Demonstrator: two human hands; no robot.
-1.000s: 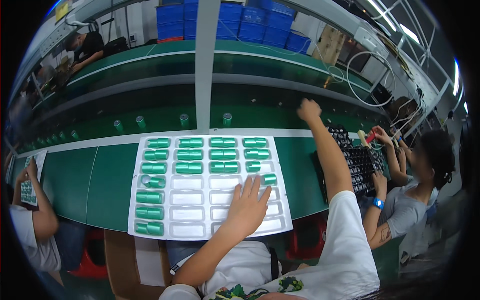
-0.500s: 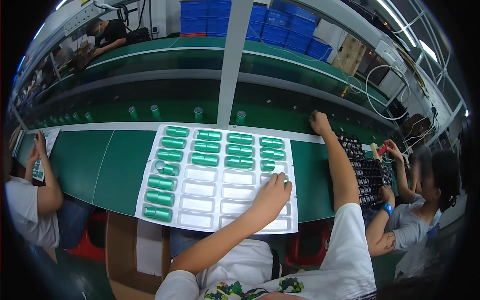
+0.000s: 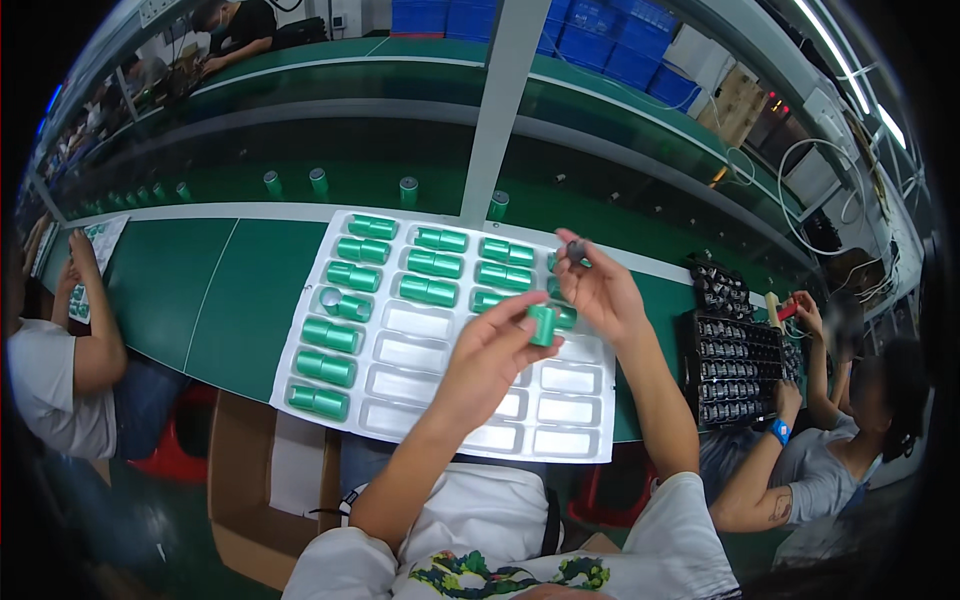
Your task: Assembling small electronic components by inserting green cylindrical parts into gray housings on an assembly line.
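Both hands rose: left hand (image 3: 492, 358) pinches green cylinder (image 3: 542, 324).

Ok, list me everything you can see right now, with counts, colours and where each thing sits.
Moulded tray: one, white, on the green table in front of the person; near pockets bare.
Green cylinders in the tray: roughly a dozen and a half, far rows and left column.
Green table: one.
Upright green cylinders: several, along the belt behind the tray.
Black tray of dark parts: one, right of the white tray.
Blue crates: a stack, far shelf.
Co-workers: one at left, one at right.
Left hand: holds one green cylinder.
Right hand: pinches a small dark cap.
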